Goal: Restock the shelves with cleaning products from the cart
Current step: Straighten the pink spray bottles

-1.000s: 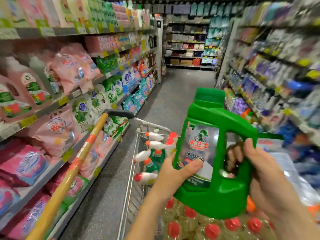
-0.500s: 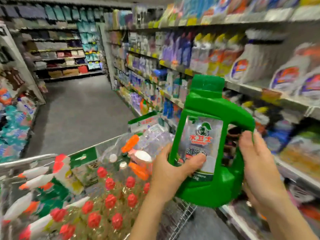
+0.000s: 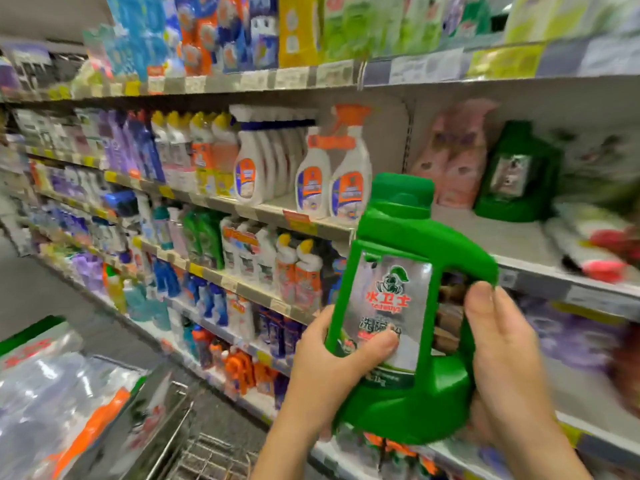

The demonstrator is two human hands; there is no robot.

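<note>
I hold a green detergent jug (image 3: 398, 244) with a silver label and a green cap upright in front of the shelves. My left hand (image 3: 332, 368) grips its left side, thumb across the label. My right hand (image 3: 505, 358) holds the handle side, fingers through the handle. On the middle shelf (image 3: 485, 237) behind stands a matching green jug (image 3: 516, 174), beside pink refill pouches (image 3: 453, 157). The wire cart (image 3: 194, 452) sits at the bottom left.
White spray bottles (image 3: 332, 174) with orange triggers stand left of the pouches. Lower shelves hold toilet cleaner bottles (image 3: 294, 268) and blue bottles. Clear plastic packs (image 3: 55, 403) lie in the cart. The grey aisle floor (image 3: 41, 296) runs left.
My view has swung right from the aisle to face the shelves. Both hands kept hold of the green jug, which now sits closer to the middle shelf.
</note>
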